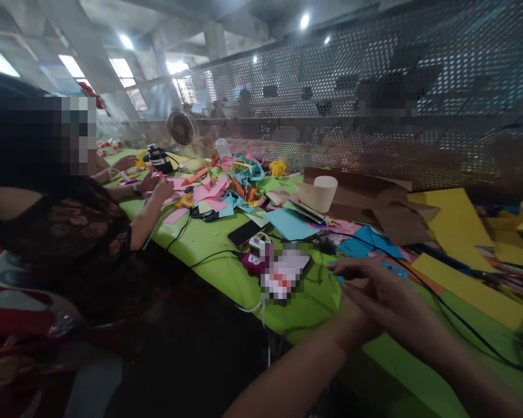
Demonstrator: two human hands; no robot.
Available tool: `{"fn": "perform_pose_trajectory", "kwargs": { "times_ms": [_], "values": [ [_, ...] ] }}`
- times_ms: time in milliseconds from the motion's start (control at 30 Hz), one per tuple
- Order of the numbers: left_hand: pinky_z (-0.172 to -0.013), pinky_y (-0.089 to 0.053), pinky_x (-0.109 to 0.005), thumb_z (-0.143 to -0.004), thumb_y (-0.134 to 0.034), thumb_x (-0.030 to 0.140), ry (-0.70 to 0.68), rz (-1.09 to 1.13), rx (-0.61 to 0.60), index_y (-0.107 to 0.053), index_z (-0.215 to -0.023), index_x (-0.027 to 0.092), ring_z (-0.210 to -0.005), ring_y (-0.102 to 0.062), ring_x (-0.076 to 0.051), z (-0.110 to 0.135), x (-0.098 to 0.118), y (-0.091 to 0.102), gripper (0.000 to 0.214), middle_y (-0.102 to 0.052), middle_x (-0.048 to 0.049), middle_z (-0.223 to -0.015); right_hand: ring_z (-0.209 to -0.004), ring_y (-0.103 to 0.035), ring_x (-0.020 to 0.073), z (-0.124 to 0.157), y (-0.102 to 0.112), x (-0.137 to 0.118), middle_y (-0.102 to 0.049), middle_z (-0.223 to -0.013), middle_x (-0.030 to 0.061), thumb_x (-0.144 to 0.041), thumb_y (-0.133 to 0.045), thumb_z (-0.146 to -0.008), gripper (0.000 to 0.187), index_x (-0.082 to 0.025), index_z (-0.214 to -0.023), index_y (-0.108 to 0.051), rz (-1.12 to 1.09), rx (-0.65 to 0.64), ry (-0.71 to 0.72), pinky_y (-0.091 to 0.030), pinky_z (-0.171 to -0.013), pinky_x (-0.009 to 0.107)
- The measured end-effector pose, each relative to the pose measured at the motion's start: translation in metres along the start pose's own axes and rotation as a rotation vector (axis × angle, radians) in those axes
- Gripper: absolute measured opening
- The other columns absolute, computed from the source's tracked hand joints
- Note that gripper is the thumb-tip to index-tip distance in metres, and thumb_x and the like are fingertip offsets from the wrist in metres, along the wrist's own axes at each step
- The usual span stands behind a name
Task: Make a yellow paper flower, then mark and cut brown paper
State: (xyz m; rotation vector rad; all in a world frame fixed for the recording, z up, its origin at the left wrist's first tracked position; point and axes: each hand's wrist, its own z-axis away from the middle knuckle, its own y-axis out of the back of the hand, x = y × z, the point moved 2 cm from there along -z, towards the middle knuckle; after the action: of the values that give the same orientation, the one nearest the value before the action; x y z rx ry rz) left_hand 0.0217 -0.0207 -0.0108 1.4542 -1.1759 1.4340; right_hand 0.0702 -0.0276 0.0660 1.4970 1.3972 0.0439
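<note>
My right hand [386,293] reaches in from the lower right, its fingers bent together over the front of my left hand [359,307]. Small bits of blue paper [336,269] show at the fingertips, pinched between the two hands. Most of my left fingers are hidden behind the right hand. Just left of the hands, a phone with a lit, blurred-out screen [286,271] lies on the green table [213,249]. Beyond the fingers is a loose blue sheet [368,239].
A magenta power adapter [256,261] with a white charger and cables sits near the edge. A dark phone [247,233], heaped coloured paper [239,180], a cream paper roll [325,193] and yellow sheets [466,284] cover the table. A person [70,226] works at left.
</note>
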Motion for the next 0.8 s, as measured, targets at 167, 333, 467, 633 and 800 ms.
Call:
{"fn": "perform_pose_trajectory", "kwargs": {
  "times_ms": [167, 333, 467, 633, 800],
  "values": [
    [-0.108, -0.037, -0.046, -0.079, -0.065, 0.031, -0.160, 0.153, -0.175, -0.063, -0.128, 0.019, -0.124, -0.051, -0.032, -0.001, 0.010, 0.012, 0.050, -0.061, -0.0113, -0.133, -0.078, -0.068, 0.0252, 0.030, 0.066, 0.029, -0.073, -0.089, 0.0055, -0.049, -0.060, -0.088, 0.020, -0.033, -0.097, -0.070, 0.184, 0.318, -0.139, -0.052, -0.070, 0.038],
    [-0.098, -0.044, -0.041, -0.080, -0.063, 0.034, 0.123, 0.451, -0.307, -0.067, -0.114, 0.019, -0.111, -0.060, -0.028, -0.004, 0.006, 0.007, 0.037, -0.070, -0.0081, -0.115, -0.081, -0.068, 0.0249, 0.047, 0.081, 0.035, -0.074, -0.089, 0.0053, -0.041, -0.061, -0.089, 0.019, -0.027, -0.094, -0.073, 0.249, 0.351, -0.116, -0.053, -0.075, 0.039],
    [-0.086, -0.048, -0.034, -0.081, -0.063, 0.040, 0.161, 0.503, -0.327, -0.069, -0.110, 0.021, -0.105, -0.062, -0.025, -0.005, -0.003, 0.005, 0.035, -0.071, -0.0066, -0.109, -0.086, -0.067, 0.0243, 0.049, 0.074, 0.039, -0.073, -0.089, 0.0049, -0.031, -0.062, -0.089, 0.013, -0.026, -0.095, -0.073, 0.254, 0.337, -0.093, -0.054, -0.076, 0.038],
    [-0.097, -0.046, -0.041, -0.079, -0.066, 0.051, 0.236, 0.434, -0.277, -0.069, -0.111, 0.020, -0.110, -0.061, -0.027, -0.003, -0.013, 0.007, 0.044, -0.069, -0.0086, -0.116, -0.089, -0.066, 0.0235, 0.052, 0.066, 0.051, -0.073, -0.092, 0.0041, -0.024, -0.064, -0.089, 0.014, -0.026, -0.100, -0.072, 0.280, 0.337, -0.051, -0.053, -0.080, 0.037],
    [-0.108, -0.039, -0.050, -0.078, -0.069, 0.053, 0.290, 0.354, -0.252, -0.070, -0.113, 0.019, -0.121, -0.057, -0.032, 0.000, -0.013, 0.010, 0.049, -0.067, -0.0112, -0.125, -0.088, -0.064, 0.0240, 0.056, 0.065, 0.054, -0.074, -0.093, 0.0053, -0.021, -0.061, -0.090, 0.016, -0.026, -0.101, -0.072, 0.345, 0.332, -0.048, -0.053, -0.077, 0.037]
  ]
}}
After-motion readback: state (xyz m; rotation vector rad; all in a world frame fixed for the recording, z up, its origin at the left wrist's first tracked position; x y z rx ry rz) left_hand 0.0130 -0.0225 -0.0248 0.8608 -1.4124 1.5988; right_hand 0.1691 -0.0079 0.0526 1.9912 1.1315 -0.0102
